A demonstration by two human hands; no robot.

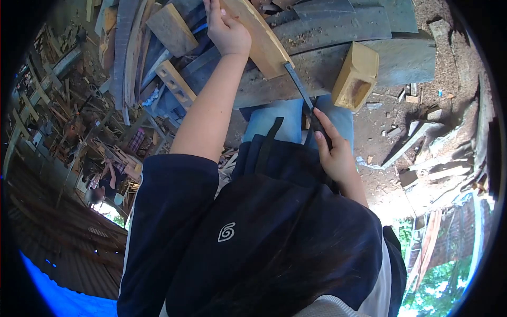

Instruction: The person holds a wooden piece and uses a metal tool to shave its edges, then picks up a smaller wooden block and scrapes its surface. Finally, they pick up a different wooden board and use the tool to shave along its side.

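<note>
A long light-brown board [259,39] lies slanted over grey planks in the upper middle. My left hand [228,33] is at its left edge, with fingers wrapped against the wood near the top of the view. My right hand [335,153] grips the dark handle of a chisel-like tool [300,87], closed around it with the index finger stretched along the handle. The flat metal blade reaches up and left, its tip at the board's lower right corner. To the right of the tool stands a yellowish wood block [356,76] with a hollowed end.
Curved grey planks [338,58] form the work surface. A short wood block [172,30] and a piece with square notches [176,84] lie at the left. Wood scraps [414,142] litter the ground at the right. Another person [108,185] is far off at the left.
</note>
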